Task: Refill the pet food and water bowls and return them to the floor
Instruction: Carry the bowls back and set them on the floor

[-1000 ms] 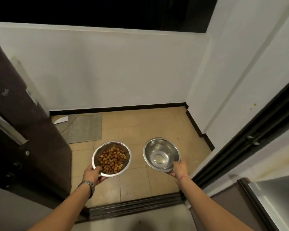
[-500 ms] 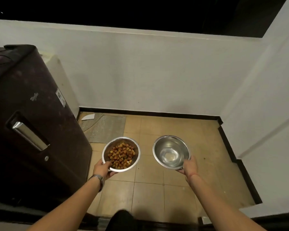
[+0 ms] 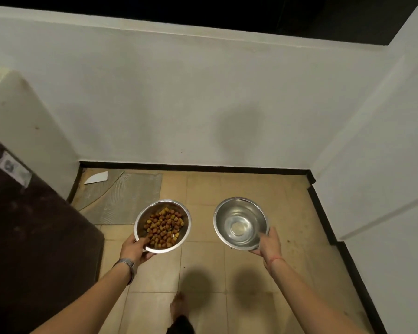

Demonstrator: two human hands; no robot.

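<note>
Since the earlier frame the person has advanced into the tiled corner — 2 bowls held above the floor [image 3: 203, 186]. Left hand [image 3: 135, 249] grips the food bowl [image 3: 162, 226]; right hand [image 3: 269, 243] grips the water bowl [image 3: 240, 222]. Judgement: lowering comes next.

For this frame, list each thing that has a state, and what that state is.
Food bowl: filled with kibble, held off the floor.
Water bowl: holds some clear water, held off the floor.
Left hand: grips the food bowl's near rim.
Right hand: grips the water bowl's near rim.
</note>
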